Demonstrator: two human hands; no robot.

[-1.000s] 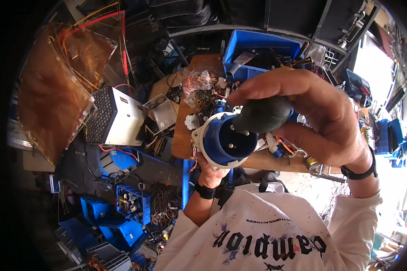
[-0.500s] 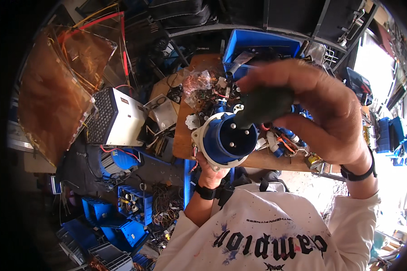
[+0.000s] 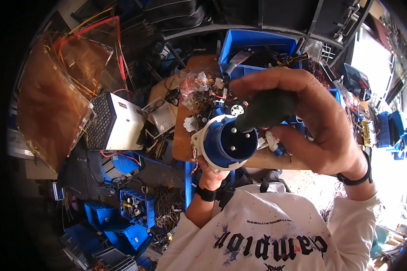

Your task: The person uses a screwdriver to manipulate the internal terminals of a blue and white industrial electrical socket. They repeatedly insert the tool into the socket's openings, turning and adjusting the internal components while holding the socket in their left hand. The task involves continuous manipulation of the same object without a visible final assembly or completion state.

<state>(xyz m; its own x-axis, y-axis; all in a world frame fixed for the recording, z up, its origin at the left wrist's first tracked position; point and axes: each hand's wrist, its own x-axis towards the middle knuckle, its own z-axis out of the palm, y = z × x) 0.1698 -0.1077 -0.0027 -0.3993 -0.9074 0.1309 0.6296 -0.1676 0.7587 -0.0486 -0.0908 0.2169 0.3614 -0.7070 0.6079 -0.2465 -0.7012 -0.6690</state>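
Observation:
In my left hand (image 3: 209,177) is a blue industrial plug (image 3: 224,145) with a cream flange, gripped from below. Its open end is turned up, and metal pins show inside the blue collar. My right hand (image 3: 337,137) is curled around a dark green tool handle (image 3: 271,110) above the plug. The handle's narrow end reaches over the collar's far rim, near the pins. What tip the tool has, and whether it touches the inside, I cannot make out.
Beyond the plug, a wooden bench (image 3: 182,147) carries loose parts, a clear plastic bag (image 3: 192,88) and a white disc (image 3: 191,123). A blue bin (image 3: 257,40) stands at the back. Left is a white metal case (image 3: 122,122); several blue crates (image 3: 133,235) sit lower left.
My right hand and the green handle have tilted slightly over the plug, their fingertips shifting a little left. The plug stays in my left hand, nearly still. The view has shifted slightly.

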